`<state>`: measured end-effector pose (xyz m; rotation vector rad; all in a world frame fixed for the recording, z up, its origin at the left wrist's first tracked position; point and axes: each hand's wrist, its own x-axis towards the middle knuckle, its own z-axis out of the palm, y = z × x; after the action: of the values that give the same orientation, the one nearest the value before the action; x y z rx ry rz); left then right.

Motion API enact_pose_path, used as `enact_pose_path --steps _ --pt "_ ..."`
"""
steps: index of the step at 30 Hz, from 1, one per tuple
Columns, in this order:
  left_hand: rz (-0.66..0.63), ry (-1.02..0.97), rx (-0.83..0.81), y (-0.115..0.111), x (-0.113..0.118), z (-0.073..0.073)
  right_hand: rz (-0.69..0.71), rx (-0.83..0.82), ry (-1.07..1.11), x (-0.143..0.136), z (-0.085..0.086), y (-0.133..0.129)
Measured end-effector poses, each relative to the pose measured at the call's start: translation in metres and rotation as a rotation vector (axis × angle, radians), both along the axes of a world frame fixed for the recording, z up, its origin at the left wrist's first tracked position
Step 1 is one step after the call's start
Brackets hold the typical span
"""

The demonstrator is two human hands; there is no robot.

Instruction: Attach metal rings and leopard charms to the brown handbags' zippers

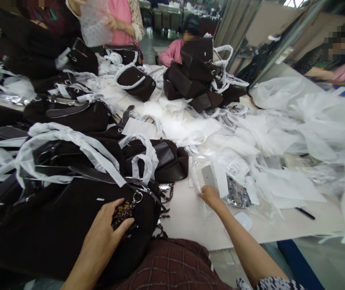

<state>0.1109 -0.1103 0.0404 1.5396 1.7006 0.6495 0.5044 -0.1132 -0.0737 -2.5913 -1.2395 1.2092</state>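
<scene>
A large dark brown handbag (pixel 57 221) with white-wrapped handles lies at the left front. My left hand (pixel 106 225) is on its front, fingers and thumb curved around a beaded chain charm (pixel 122 212) that hangs by a metal ring (pixel 137 196). Over the table to the right, my right hand (pixel 211 196) is closed at the edge of a clear plastic bag (pixel 201 171). A grey card (pixel 209 177) shows just beyond those fingers. Beside it lies a clear packet with dark chain-like pieces (pixel 238 195).
More dark handbags (pixel 160 157) crowd the left and a pile of them (pixel 190 76) stands at the back. White tissue sheets (pixel 184 125) and translucent bags (pixel 326 117) cover much of the table (pixel 187 225). A black pen (pixel 305 213) lies at right. Other people work across the table.
</scene>
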Motion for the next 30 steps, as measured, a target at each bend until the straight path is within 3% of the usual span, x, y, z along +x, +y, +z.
enact_pose_path --steps 4,6,8,10,13,17,20,23,27,30 --pt "-0.102 0.041 0.15 -0.001 0.013 0.027 -0.19 0.071 0.3 0.0 0.016 -0.016" --pt "-0.227 -0.041 0.038 -0.004 0.032 0.04 -0.26 0.128 0.475 -0.004 0.029 -0.024" --pt "-0.395 -0.168 -0.193 -0.008 0.057 0.045 -0.311 0.18 0.63 -0.01 0.044 -0.031" --pt "-0.519 -0.279 -0.369 -0.014 0.083 0.041 -0.346 0.216 0.753 -0.019 0.058 -0.034" --pt "-0.603 -0.306 -0.468 -0.021 0.11 0.022 -0.388 0.254 0.892 -0.032 0.076 -0.036" --pt "-0.654 -0.203 -0.511 -0.026 0.12 0.0 -0.459 0.281 1.015 -0.042 0.09 -0.036" --pt "-0.663 -0.175 -0.498 -0.025 0.117 -0.003 -0.471 0.296 0.992 -0.046 0.092 -0.036" --pt "-0.693 -0.127 -0.395 -0.025 0.113 0.007 -0.455 0.317 0.895 -0.05 0.086 -0.035" --pt "-0.825 0.025 -0.077 -0.028 0.094 0.041 -0.461 0.35 0.662 -0.044 0.064 -0.027" --pt "-0.939 -0.076 -0.118 -0.025 0.062 0.077 -0.435 0.353 0.43 -0.029 0.045 -0.019"
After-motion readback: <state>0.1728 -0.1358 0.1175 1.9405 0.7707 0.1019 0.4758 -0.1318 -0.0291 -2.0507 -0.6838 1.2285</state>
